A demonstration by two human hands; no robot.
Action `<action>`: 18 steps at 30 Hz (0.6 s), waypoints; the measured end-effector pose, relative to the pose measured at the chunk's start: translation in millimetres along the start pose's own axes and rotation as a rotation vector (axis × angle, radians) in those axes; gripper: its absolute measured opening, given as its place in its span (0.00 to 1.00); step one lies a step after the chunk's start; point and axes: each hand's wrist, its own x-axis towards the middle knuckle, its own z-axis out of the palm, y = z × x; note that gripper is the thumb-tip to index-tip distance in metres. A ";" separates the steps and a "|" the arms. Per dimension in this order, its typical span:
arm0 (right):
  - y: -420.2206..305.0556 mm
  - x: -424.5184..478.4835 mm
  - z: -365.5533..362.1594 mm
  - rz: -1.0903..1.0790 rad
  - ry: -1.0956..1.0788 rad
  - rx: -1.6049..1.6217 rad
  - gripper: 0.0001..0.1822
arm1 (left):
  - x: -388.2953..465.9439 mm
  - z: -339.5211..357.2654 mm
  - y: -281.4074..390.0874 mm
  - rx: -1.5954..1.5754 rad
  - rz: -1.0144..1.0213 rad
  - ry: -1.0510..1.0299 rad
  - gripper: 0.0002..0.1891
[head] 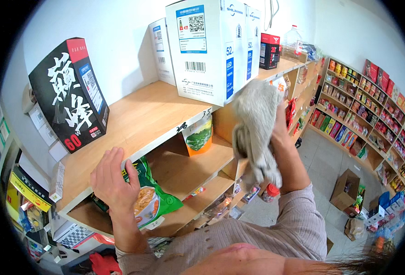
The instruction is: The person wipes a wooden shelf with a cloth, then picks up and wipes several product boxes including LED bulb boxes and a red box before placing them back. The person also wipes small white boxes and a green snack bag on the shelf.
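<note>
A bunched, pale grey cloth point(257, 117), partly blurred, hangs from my right hand point(280, 115), whose fingers are mostly hidden behind it. The cloth is beside the corner of a large white LED bulb carton point(199, 68). My left hand point(114, 178) rests with spread fingers at the front edge of the wooden shelf top point(137, 117), holding nothing. Below and beside it, a green snack bag point(164, 202) pokes out of the compartment underneath. On the left of the shelf top stands a black and red bulb box point(68, 96).
A small black-red box point(269, 51) and a clear plastic bottle point(292, 36) stand farther along the shelf top. An orange and green package point(199, 137) sits in a lower compartment. Stocked shelves point(364, 113) line the right wall; an open cardboard box point(345, 189) is on the floor.
</note>
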 end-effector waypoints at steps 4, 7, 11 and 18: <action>61.0 31.6 -32.4 0.091 -0.007 -0.405 0.20 | -1.8 0.7 -3.1 0.007 0.011 -0.003 0.14; 90.5 44.3 -31.3 0.134 -0.038 -0.490 0.20 | 1.5 0.0 -0.2 -0.012 0.013 0.013 0.15; 98.3 54.3 -17.4 0.136 -0.056 -0.490 0.22 | -1.9 2.3 -3.4 -0.002 0.029 0.023 0.14; 89.5 73.8 -10.2 0.218 -0.202 -0.548 0.23 | -0.4 -0.8 -3.1 0.020 0.019 0.001 0.14</action>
